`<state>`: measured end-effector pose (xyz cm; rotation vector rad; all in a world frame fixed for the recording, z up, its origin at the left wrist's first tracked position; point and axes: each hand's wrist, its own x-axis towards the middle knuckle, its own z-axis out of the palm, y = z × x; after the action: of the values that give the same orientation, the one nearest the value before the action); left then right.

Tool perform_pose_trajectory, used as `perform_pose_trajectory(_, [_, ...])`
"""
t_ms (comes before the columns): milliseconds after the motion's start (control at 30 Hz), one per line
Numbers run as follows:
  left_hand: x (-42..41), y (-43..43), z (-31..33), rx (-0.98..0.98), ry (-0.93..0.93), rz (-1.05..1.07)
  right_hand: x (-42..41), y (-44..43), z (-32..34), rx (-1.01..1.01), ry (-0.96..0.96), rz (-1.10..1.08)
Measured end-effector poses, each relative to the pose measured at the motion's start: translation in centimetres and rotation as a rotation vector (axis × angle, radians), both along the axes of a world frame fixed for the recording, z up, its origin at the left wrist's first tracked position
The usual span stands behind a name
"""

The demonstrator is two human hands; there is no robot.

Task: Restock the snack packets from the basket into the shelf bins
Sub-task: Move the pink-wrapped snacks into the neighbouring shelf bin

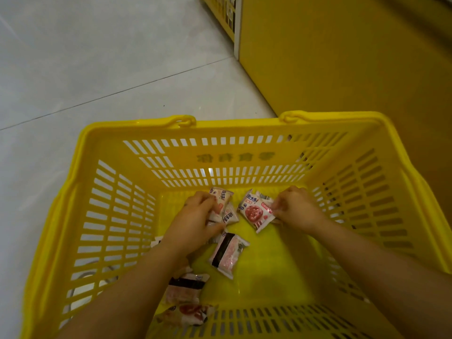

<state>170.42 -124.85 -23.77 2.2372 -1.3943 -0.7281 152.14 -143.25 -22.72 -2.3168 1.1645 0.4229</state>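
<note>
A yellow slotted plastic basket (220, 152) stands on the floor below me. Several small white-and-pink snack packets lie on its bottom. My left hand (195, 218) reaches deep inside and grips a bunch of packets (221, 199) near the far wall. My right hand (296, 209) pinches the edge of a packet printed with a red cookie (254, 212). A loose packet (228, 253) lies between my forearms. Two more packets (186, 287) sit by the near wall, partly hidden by my left arm.
The base of a yellow shelf unit (342, 57) runs along the right, close to the basket's right side. A yellow slotted bin front (222, 13) shows at the top. Pale grey floor tiles (97, 57) spread out to the left.
</note>
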Motion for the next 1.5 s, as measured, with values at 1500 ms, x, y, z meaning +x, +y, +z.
perform_pose_trajectory(1500, [-0.6, -2.1, 1.0, 0.253, 0.671, 0.460, 1.6, 4.2, -0.3, 0.578, -0.297, -0.382])
